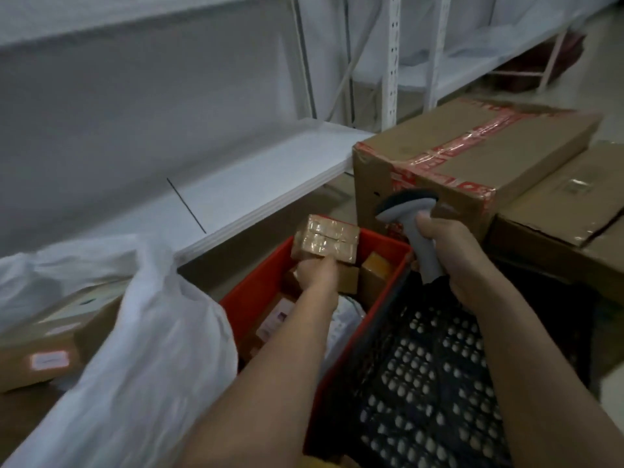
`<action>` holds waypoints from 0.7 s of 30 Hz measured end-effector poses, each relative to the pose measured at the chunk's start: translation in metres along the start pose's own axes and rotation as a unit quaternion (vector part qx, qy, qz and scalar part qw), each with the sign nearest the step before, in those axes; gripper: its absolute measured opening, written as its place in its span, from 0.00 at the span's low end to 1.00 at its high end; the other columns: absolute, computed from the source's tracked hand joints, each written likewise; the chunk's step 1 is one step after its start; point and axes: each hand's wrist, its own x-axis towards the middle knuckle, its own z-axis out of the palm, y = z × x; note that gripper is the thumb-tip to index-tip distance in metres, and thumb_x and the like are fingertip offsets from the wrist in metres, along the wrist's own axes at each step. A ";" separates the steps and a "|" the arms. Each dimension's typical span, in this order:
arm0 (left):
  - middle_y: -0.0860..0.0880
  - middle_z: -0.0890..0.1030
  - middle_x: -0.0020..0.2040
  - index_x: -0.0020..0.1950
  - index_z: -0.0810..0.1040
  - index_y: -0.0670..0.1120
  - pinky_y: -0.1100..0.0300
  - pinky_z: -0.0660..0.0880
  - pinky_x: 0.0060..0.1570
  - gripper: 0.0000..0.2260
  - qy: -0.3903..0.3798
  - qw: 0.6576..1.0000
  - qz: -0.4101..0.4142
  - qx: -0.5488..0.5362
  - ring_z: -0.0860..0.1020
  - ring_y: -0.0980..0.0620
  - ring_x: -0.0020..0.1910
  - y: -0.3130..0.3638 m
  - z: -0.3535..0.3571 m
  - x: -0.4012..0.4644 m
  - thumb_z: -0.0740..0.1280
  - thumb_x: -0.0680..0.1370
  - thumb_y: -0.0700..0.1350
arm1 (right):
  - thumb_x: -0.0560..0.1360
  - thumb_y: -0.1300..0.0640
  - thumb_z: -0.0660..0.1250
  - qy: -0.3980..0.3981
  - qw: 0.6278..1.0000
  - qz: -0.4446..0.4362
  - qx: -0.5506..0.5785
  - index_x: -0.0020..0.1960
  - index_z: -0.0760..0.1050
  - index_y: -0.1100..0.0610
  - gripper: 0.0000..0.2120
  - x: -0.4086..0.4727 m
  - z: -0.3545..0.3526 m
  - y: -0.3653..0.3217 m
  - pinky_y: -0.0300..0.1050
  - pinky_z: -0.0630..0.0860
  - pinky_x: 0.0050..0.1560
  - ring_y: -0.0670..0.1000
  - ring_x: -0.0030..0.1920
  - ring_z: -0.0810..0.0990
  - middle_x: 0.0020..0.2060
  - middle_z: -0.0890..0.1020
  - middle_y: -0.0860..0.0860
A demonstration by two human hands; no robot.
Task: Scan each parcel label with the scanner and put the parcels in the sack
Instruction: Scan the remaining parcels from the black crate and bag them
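My left hand [317,273] grips a small taped cardboard parcel [326,238] from below and holds it above the red crate [256,288]. Inside the crate lie several more small parcels [373,271], some brown, some white. My right hand [454,256] grips the grey handle of the scanner [410,211], whose dark head points away, toward the big carton behind. The white sack [141,332] lies at the left, its mouth beside the crate.
A large carton with red tape [472,163] stands behind the crate, another flat carton [567,211] to its right. A black perforated crate [432,383] sits under my right arm. A labelled box [44,356] lies at the far left. White shelving [236,184] runs behind.
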 end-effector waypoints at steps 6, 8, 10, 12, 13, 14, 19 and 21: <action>0.50 0.76 0.63 0.69 0.70 0.47 0.50 0.74 0.62 0.28 0.059 0.998 0.001 0.011 0.77 0.46 0.59 -0.051 0.023 0.105 0.74 0.71 0.47 | 0.82 0.47 0.59 -0.003 0.996 0.077 0.045 0.48 0.75 0.58 0.15 0.080 0.010 0.046 0.46 0.72 0.38 0.52 0.35 0.76 0.38 0.79 0.55; 0.48 0.69 0.72 0.76 0.62 0.53 0.49 0.69 0.67 0.35 0.064 0.995 0.055 0.054 0.72 0.46 0.67 -0.057 0.032 0.130 0.74 0.72 0.50 | 0.83 0.47 0.59 0.024 0.991 0.106 0.082 0.51 0.72 0.59 0.15 0.103 0.012 0.058 0.48 0.73 0.41 0.52 0.37 0.77 0.42 0.79 0.55; 0.49 0.61 0.77 0.78 0.58 0.56 0.50 0.63 0.71 0.36 0.054 0.987 0.109 0.109 0.65 0.45 0.73 -0.057 0.040 0.149 0.72 0.74 0.51 | 0.83 0.47 0.58 0.040 0.986 0.115 0.111 0.58 0.70 0.58 0.14 0.121 0.017 0.066 0.47 0.73 0.39 0.52 0.36 0.77 0.43 0.79 0.55; 0.53 0.55 0.79 0.79 0.54 0.59 0.49 0.58 0.71 0.36 0.030 0.971 0.146 0.187 0.58 0.43 0.75 -0.054 0.048 0.167 0.70 0.76 0.51 | 0.83 0.47 0.58 0.038 0.985 0.112 0.124 0.63 0.70 0.59 0.17 0.134 0.022 0.068 0.45 0.73 0.36 0.51 0.34 0.77 0.41 0.79 0.55; 0.55 0.52 0.80 0.79 0.52 0.60 0.46 0.57 0.72 0.37 0.013 0.961 0.158 0.228 0.55 0.43 0.76 -0.054 0.051 0.177 0.69 0.76 0.52 | 0.82 0.47 0.59 0.035 0.987 0.114 0.111 0.64 0.70 0.60 0.18 0.139 0.022 0.069 0.44 0.74 0.35 0.51 0.34 0.77 0.40 0.79 0.55; 0.57 0.51 0.80 0.79 0.51 0.60 0.44 0.55 0.72 0.37 -0.004 0.950 0.166 0.266 0.53 0.43 0.77 -0.055 0.052 0.185 0.69 0.76 0.54 | 0.82 0.46 0.59 0.032 0.989 0.115 0.089 0.63 0.71 0.61 0.19 0.143 0.022 0.069 0.44 0.74 0.35 0.51 0.34 0.77 0.39 0.79 0.56; 0.53 0.72 0.71 0.51 0.79 0.49 0.47 0.61 0.71 0.11 0.010 0.928 0.290 0.236 0.67 0.54 0.70 -0.080 0.046 0.189 0.65 0.78 0.55 | 0.82 0.46 0.60 0.058 0.992 0.097 0.057 0.48 0.73 0.58 0.16 0.152 0.006 0.061 0.46 0.75 0.39 0.52 0.36 0.77 0.42 0.79 0.55; 0.49 0.84 0.52 0.36 0.77 0.45 0.55 0.74 0.52 0.16 0.041 0.935 0.308 0.173 0.77 0.58 0.47 -0.083 0.041 0.184 0.66 0.78 0.53 | 0.82 0.46 0.60 0.067 0.992 0.090 0.063 0.52 0.73 0.59 0.16 0.152 0.001 0.060 0.48 0.75 0.41 0.52 0.37 0.78 0.44 0.79 0.55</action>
